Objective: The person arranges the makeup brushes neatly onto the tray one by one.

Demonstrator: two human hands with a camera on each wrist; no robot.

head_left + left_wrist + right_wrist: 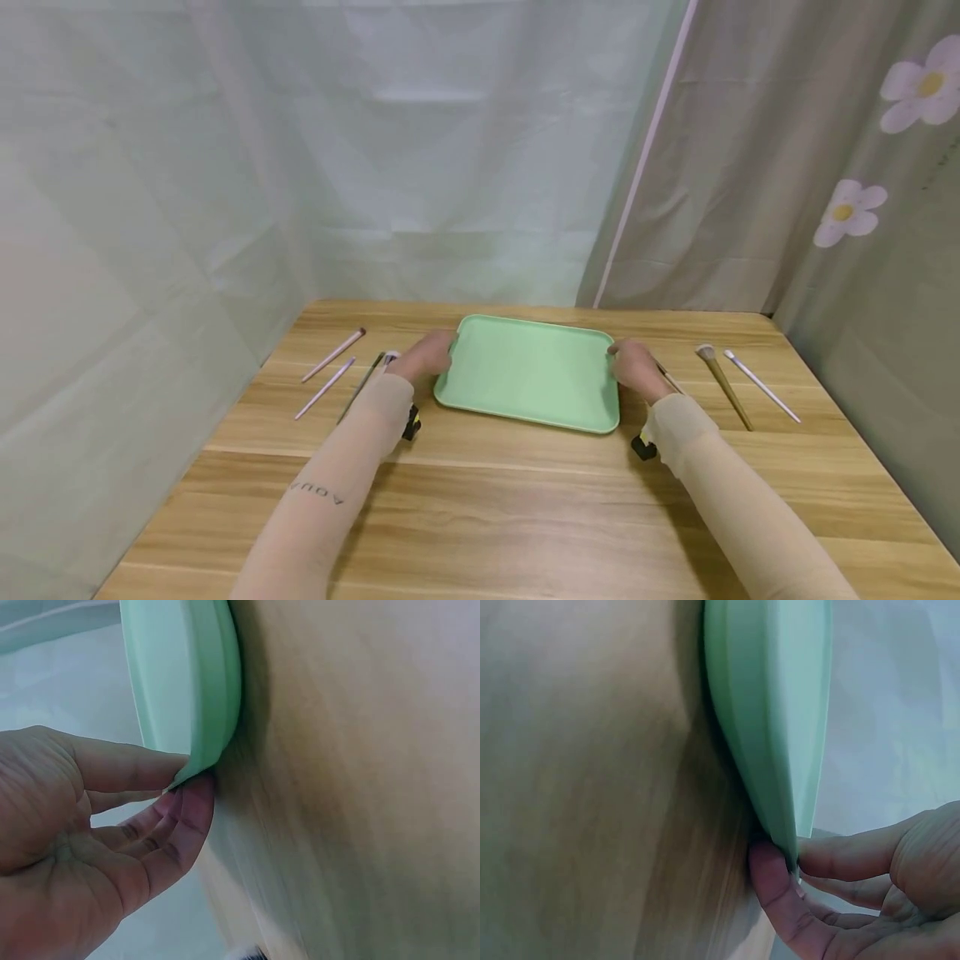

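Note:
A light green rectangular tray [534,372] with a low raised rim lies slightly skewed in the middle of the wooden table. On its left short side, my left hand [427,353] pinches the rim, thumb over the edge and fingertips beneath, as the left wrist view shows on the tray wall [214,682]. The opposite short side is pinched the same way by my right hand [637,367]; in the right wrist view its fingers [780,889] curl under the tray rim [757,735]. The tray's surface carries nothing.
Left of the tray lie a pink brush [333,355], a pale purple brush [325,388] and a dark-handled brush [362,387], partly behind the left arm. To the right are a brown-handled brush [724,387] and a white brush [762,386]. Curtains [450,167] surround the table [510,517].

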